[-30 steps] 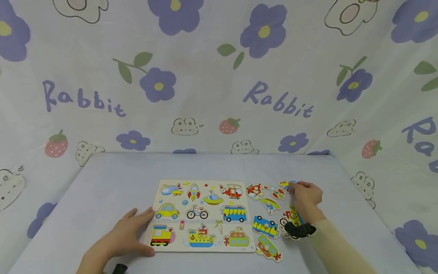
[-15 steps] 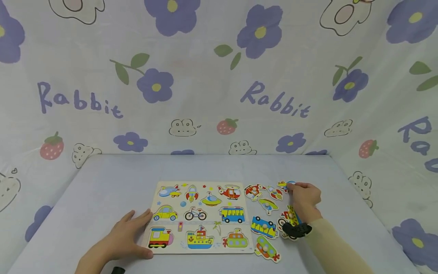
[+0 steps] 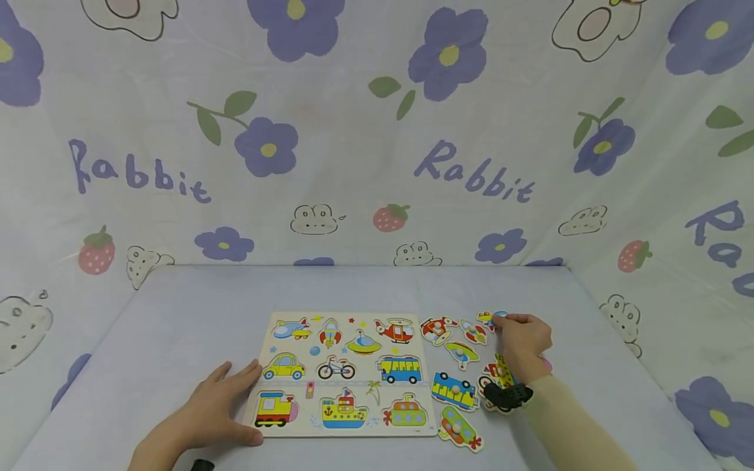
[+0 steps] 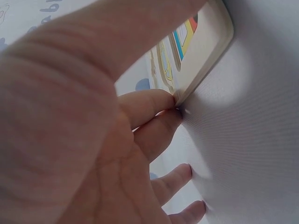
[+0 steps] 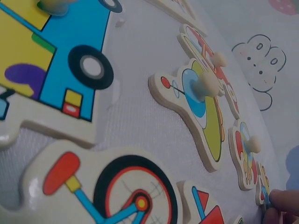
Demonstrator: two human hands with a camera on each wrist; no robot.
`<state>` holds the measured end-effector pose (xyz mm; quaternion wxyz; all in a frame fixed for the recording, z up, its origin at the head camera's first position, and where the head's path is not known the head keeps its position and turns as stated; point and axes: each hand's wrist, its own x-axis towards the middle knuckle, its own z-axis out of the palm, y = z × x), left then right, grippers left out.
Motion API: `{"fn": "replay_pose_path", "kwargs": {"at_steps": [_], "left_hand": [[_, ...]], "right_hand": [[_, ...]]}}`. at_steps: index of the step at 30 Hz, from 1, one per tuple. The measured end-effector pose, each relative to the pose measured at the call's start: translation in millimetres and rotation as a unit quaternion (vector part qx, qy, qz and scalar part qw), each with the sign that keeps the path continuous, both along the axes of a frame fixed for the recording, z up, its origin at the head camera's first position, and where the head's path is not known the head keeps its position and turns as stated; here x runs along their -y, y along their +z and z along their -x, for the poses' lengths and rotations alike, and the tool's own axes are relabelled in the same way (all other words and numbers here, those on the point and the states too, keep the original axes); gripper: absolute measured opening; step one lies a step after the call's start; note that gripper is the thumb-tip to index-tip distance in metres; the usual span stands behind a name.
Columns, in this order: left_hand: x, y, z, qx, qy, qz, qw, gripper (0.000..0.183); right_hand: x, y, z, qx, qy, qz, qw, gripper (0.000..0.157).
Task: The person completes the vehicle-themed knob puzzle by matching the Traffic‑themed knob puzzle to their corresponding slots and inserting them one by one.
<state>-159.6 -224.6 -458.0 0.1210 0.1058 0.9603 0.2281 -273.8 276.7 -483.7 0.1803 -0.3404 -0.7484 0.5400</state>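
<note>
A wooden puzzle board printed with vehicles lies flat in the head view. My left hand rests at its left edge, fingers spread and straight; in the left wrist view fingertips touch the board's edge. Right of the board, my right hand pinches the airplane piece, partly hidden by the fingers. Around it lie the rocket piece, helicopter piece, flying saucer piece, bus piece and submarine piece. The bicycle piece is partly hidden under my right wrist in the head view.
A yellow boat piece and a pink bit of another piece show beside the right forearm. The pieces carry wooden knobs. A pale cloth covers the table, and a patterned curtain hangs behind it.
The head view has shifted slightly. Both hands stay almost in place; the right forearm has moved a little left, and a pink bit now shows beside it.
</note>
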Motion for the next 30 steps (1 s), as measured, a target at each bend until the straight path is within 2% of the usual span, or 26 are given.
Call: {"fn": "replay_pose_path", "kwargs": {"at_steps": [14,18,25,30], "left_hand": [[-0.2,0.7,-0.6,0.006,-0.003,0.004,1.0000,0.115],[-0.2,0.0,-0.5,0.006,-0.004,0.003,1.0000,0.115],[0.3,-0.7,-0.4,0.007,-0.008,0.003,0.9999,0.116],[0.2,-3.5,0.6,0.011,-0.009,0.003,0.9999,0.116]], "right_hand": [[1.4,0.4,1.9,-0.012,-0.004,-0.007,1.000,0.024],[0.2,-1.2,2.1,-0.011,0.014,-0.020,1.000,0.025],[-5.9,-2.3,3.2,-0.028,0.055,-0.001,0.998,0.025],[-6.7,-4.0,3.8,-0.020,0.063,-0.013,0.998,0.029]]}}
